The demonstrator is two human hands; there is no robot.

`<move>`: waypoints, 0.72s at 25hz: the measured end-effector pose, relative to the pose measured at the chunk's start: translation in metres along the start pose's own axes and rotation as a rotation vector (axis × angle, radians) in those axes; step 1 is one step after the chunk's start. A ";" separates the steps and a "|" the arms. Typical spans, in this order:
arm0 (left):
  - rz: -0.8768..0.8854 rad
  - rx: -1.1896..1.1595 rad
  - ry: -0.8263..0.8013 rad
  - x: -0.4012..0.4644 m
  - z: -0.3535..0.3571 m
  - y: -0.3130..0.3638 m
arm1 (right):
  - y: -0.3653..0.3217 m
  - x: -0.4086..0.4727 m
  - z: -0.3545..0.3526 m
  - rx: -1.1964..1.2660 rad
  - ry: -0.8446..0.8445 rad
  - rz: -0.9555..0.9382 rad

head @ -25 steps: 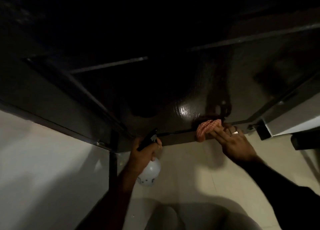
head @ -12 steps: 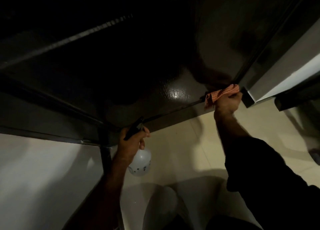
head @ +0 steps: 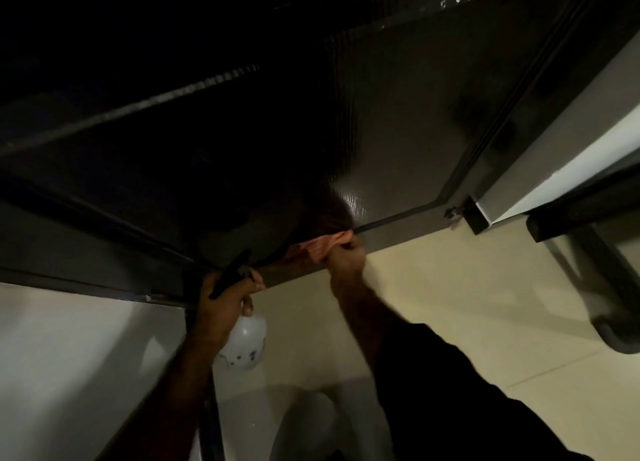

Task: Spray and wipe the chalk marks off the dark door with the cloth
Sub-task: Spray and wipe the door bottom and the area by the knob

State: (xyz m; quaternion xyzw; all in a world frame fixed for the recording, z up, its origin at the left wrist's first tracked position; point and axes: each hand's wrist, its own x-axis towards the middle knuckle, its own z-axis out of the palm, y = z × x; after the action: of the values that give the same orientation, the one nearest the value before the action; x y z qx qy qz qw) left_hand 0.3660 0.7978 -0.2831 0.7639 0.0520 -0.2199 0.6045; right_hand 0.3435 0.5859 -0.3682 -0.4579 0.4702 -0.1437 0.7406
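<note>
Cloth [head: 320, 246], pinkish and bunched, is gripped in the right hand [head: 346, 258] against the dark door's [head: 398, 131] bottom edge, while the left hand [head: 221, 301] clasps a white spray bottle [head: 244, 344] just below that edge.

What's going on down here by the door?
A person is cleaning the bottom of a dark door. The right hand grips a reddish cloth and presses it against the door's lower edge, just above the pale floor. The left hand holds a white spray bottle by its black trigger head, close to the door. No chalk marks can be made out in this dim light.
</note>
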 end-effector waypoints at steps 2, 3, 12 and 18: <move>-0.003 0.021 -0.046 0.004 0.026 0.006 | -0.053 0.050 -0.064 0.008 0.105 -0.104; -0.011 0.043 -0.077 0.007 0.042 0.009 | -0.071 0.078 -0.097 0.010 0.180 -0.162; 0.004 0.008 -0.033 0.018 0.067 0.025 | -0.018 0.044 -0.051 -0.038 0.193 -0.095; 0.137 0.045 0.101 -0.019 -0.054 0.022 | 0.074 -0.054 0.110 0.107 -0.367 0.280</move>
State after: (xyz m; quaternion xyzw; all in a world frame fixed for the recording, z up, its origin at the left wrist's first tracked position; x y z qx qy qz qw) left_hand 0.3712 0.8467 -0.2460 0.7891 0.0250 -0.1405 0.5974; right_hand 0.3904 0.7206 -0.3827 -0.3667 0.3782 0.0215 0.8497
